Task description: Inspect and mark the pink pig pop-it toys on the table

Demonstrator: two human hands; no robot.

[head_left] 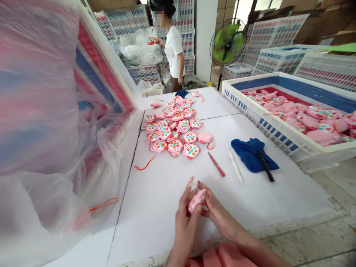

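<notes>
Both my hands hold one small pink toy (197, 201) just above the near part of the white table (155, 207). My left hand (185, 213) is wrapped round its left side, thumb in front. My right hand (214, 207) grips it from the right, its fingertips partly hidden behind. An orange cord loop (189, 182) sticks up behind the toy. Farther off lies a heap of similar pink toys with coloured round buttons (164, 132). Between heap and hands lie a red-handled slim tool (216, 164) and a white stick-like tool (236, 167).
A blue cloth (246, 152) bears a black pen-like tool (265, 167). On the right, a white crate (267, 128) holds many pink toys. Plastic sheeting (41, 111) covers a crate on the left. Behind the table a person (174, 48) holds a toy near a green fan (228, 43).
</notes>
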